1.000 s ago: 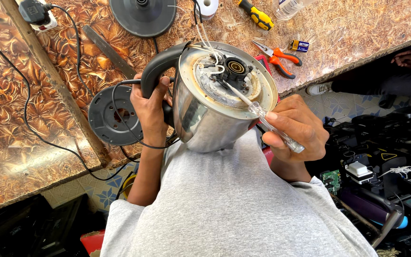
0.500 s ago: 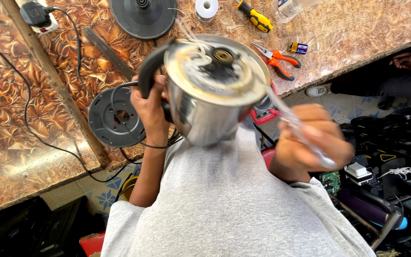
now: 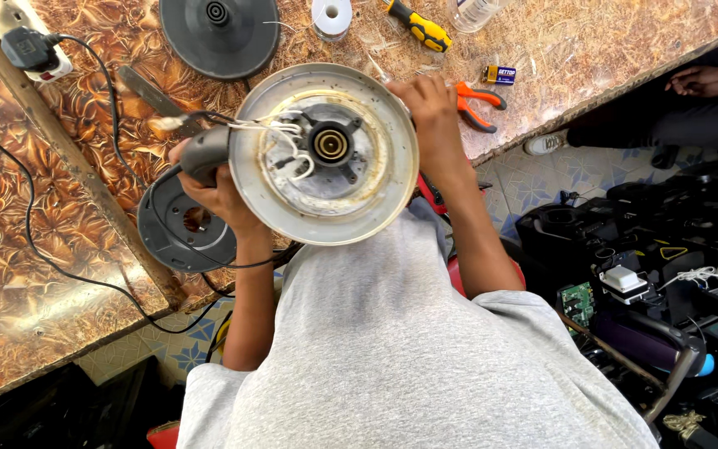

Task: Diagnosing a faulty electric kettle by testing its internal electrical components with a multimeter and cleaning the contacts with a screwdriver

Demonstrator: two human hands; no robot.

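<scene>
A: Kettle [image 3: 323, 154] has swung base-up to face the camera since the earlier frame; held over the table edge [image 3: 533, 125], wires [image 3: 280, 133] and centre connector [image 3: 331, 145] exposed.

B: Hands?

A: Left hand [image 3: 213, 187] wrapped round the handle [image 3: 201, 154]; right hand [image 3: 430, 108] curled on the far rim; any tool in it hidden.

B: Step?

A: Judged base inspection; next calls for steadying, then a tool, pliers [image 3: 475, 104] or screwdriver [image 3: 417, 25] nearby.

Labels only: small rectangular blue-and-gold labelled battery [image 3: 500, 75] lies on my patterned brown worktop [image 3: 608, 50], just beside the orange-handled pliers [image 3: 479, 104]. No screens, signs or other packages visible.
</scene>
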